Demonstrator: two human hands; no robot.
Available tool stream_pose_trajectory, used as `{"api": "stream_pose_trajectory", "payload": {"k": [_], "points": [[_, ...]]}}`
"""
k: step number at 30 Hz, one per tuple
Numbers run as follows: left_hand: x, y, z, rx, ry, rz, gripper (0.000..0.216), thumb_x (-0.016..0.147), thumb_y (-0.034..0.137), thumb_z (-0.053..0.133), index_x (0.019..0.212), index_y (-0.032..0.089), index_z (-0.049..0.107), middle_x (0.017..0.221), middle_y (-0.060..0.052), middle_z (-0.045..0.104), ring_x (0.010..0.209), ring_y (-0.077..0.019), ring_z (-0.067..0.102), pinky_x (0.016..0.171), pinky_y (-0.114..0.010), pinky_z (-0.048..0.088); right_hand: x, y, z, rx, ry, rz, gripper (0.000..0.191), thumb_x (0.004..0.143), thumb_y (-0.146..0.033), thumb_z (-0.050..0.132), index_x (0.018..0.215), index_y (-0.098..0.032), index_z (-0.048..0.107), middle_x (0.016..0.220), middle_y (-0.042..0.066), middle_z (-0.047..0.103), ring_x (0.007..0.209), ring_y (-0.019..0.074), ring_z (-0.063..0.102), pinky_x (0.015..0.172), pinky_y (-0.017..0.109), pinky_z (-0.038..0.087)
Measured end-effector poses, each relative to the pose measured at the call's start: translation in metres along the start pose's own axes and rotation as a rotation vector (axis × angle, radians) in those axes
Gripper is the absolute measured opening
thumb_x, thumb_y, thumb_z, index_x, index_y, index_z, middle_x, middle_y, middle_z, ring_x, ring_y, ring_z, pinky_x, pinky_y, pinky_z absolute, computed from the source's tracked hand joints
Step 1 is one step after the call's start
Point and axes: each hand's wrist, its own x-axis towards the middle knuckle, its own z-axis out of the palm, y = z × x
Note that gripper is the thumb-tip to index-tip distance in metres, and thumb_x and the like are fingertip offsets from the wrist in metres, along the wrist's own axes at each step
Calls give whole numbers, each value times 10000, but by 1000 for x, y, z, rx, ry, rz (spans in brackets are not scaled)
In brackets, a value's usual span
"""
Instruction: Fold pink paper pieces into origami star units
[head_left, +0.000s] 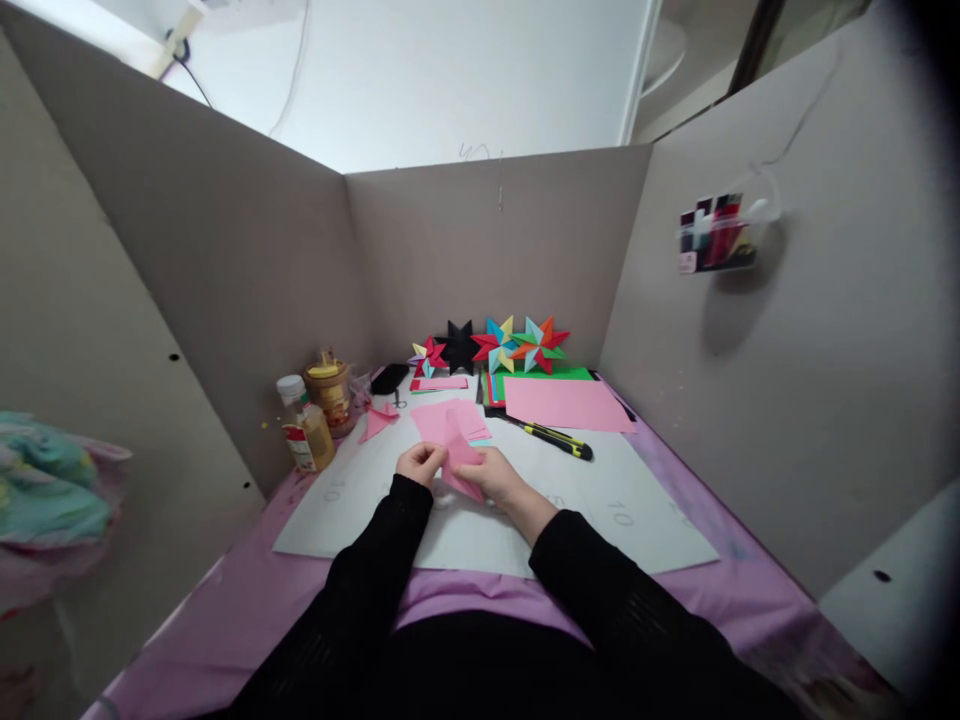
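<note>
Between my two hands is a piece of pink paper [459, 455], partly folded and held above a large white sheet [600, 510]. My left hand [421, 463] pinches its left edge with thumb and fingers. On the other side, my right hand [491, 475] grips the paper with the thumb on top. Just behind the hands lie loose pink paper pieces [427, 422]. A folded pink paper piece [379, 420] rests to the left of them. The fingers under the paper are partly hidden.
A yellow-black utility knife [562, 440] lies right of the hands, before a pink sheet [562, 402] on coloured paper. Folded paper stars [501, 345] stand against the back panel. A glue bottle [306, 430] and a brown jar [330, 395] stand left. Grey panels [495, 250] enclose the table.
</note>
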Motion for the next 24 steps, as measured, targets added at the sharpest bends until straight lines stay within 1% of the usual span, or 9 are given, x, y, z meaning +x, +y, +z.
{"api": "stream_pose_trajectory", "payload": {"k": [4, 9, 11, 14, 16, 18, 21, 23, 24], "points": [[-1, 1, 0, -4, 14, 2, 239, 585, 369, 649, 556, 144, 575, 489, 32, 510, 479, -83, 436, 489, -200, 379, 0, 4, -3, -19, -52, 31, 133, 571, -227, 624, 570, -134, 528, 477, -46, 455, 455, 70, 375, 423, 193, 267], [-4, 1, 4, -8, -63, -54, 254, 597, 391, 633, 584, 144, 573, 446, 52, 462, 411, -64, 373, 410, -186, 308, 1, 6, -4, -21, -50, 0, 107, 578, -213, 602, 594, -128, 540, 493, -43, 473, 455, 68, 387, 434, 193, 284], [-5, 0, 5, 10, -93, -54, 272, 586, 403, 636, 560, 141, 569, 447, 50, 464, 417, -65, 378, 408, -185, 299, 1, 6, -4, -53, -62, 3, 80, 576, -193, 578, 578, -130, 530, 472, -47, 461, 433, 64, 372, 412, 189, 260], [-3, 0, 2, 54, -101, -44, 324, 583, 427, 645, 483, 142, 527, 415, 52, 427, 415, -63, 364, 402, -185, 277, 0, 7, -4, -128, -101, 71, 43, 556, -166, 549, 552, -141, 514, 427, -58, 436, 392, 62, 355, 376, 187, 221], [-1, 1, -2, 49, -56, -56, 348, 593, 444, 644, 467, 147, 514, 382, 57, 392, 397, -63, 345, 388, -190, 257, -1, 6, -4, -158, -150, 126, 36, 546, -161, 547, 560, -144, 519, 418, -60, 435, 378, 64, 359, 364, 186, 214], [2, 2, -6, 25, 10, -73, 342, 604, 453, 638, 485, 150, 534, 365, 58, 383, 381, -65, 338, 377, -195, 249, -3, 5, -5, -163, -212, 157, 46, 541, -162, 556, 571, -144, 526, 422, -58, 442, 377, 66, 367, 360, 185, 216], [8, -2, -11, -3, 80, -94, 332, 614, 451, 629, 497, 151, 545, 374, 51, 413, 372, -64, 347, 371, -196, 249, -6, 1, -8, -164, -309, 160, 66, 534, -161, 578, 542, -142, 516, 428, -57, 448, 390, 64, 367, 370, 186, 227], [15, -7, -15, -54, 166, -133, 317, 600, 447, 632, 525, 149, 554, 405, 44, 455, 372, -62, 364, 369, -193, 253, -8, -1, -9, -186, -373, 158, 82, 524, -160, 602, 532, -135, 524, 438, -56, 462, 402, 62, 370, 380, 187, 233], [19, -10, -17, -99, 229, -162, 309, 587, 444, 635, 552, 146, 560, 427, 40, 477, 376, -62, 377, 369, -190, 257, -9, -1, -10, -197, -401, 160, 84, 519, -160, 613, 539, -131, 537, 445, -54, 472, 407, 63, 375, 384, 187, 237]]}}
